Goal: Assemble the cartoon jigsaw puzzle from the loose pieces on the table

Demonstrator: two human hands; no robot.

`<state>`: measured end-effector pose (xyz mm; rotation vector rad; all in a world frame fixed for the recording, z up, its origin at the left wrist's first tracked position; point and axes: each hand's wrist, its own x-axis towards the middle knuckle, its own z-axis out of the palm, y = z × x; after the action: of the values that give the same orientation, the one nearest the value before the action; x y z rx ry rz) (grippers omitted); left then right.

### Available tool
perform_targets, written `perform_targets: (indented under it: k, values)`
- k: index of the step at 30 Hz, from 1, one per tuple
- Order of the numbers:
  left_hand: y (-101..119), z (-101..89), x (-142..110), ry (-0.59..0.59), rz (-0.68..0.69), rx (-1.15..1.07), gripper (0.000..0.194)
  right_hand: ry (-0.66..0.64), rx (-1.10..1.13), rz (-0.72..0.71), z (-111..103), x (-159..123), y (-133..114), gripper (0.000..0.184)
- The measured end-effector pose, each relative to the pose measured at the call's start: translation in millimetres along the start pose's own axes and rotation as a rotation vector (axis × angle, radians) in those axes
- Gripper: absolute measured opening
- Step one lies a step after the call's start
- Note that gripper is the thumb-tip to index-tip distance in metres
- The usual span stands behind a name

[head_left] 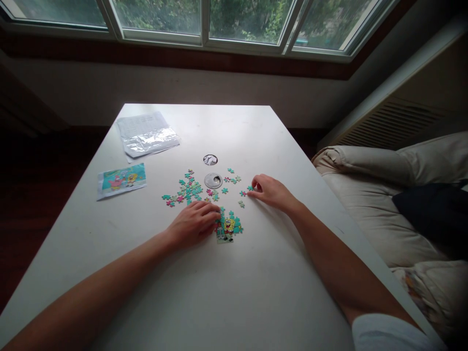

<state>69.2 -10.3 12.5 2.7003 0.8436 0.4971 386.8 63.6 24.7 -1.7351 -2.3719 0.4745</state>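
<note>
Assembled puzzle section: joined pieces (228, 225) lie flat on the near-middle part of the surface, between the two forearms; a yellow square cartoon figure shows on a teal ground, and the upper and right edges are uneven
Left hand: the hand (193, 220) rests palm down, its fingertips at the left edge of the section
Left grip: fingers close together and slightly bent; the tips are partly hidden, so whether a piece is held cannot be told
Right hand: the hand (269, 190) is beyond and to the right of the section, beside a teal piece (250, 187) and a pink-and-teal piece (243, 193)
Right grip: narrow, thumb and forefinger near each other; whether they pinch a piece cannot be told
Loose pieces: the main cluster (188, 190) spreads beyond the left hand, mostly teal with some pink; several more lie scattered toward the right hand
Round fittings: a grey disc (210, 182) with an off-centre hole lies just nearer than a round opening (210, 160) in the surface
Picture sheet: a cartoon print (122, 181) lies left of the main cluster
Clear sleeve: a shiny packet with paper (149, 136) lies at the far left corner
Surface: white tabletop (219, 297)
Surroundings: window (241, 22) ahead, pale cushioned seat (358, 204) at right
</note>
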Motion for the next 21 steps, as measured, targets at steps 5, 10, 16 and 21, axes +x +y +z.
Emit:
perform_targets:
  k: [5, 10, 16, 21]
  values:
    - [-0.5, 1.0, -0.1, 0.006, -0.002, 0.002, 0.021, 0.021, 0.038, -0.017, 2.2, 0.7, 2.1, 0.019]
    - [-0.7, 2.1, -0.3, 0.016, -0.003, -0.005, 0.021, -0.054, 0.112, -0.113, -2.0, 1.9, 9.6, 0.02]
    - [-0.4, 0.6, 0.2, -0.004, 0.0, -0.01, 0.02, -0.046, 0.047, -0.108, -5.3, 1.0, 13.4, 0.023]
    - [-0.7, 1.9, -0.5, 0.008, -0.003, -0.007, 0.021, -0.111, 0.112, -0.142, -5.7, 1.3, 10.9, 0.015]
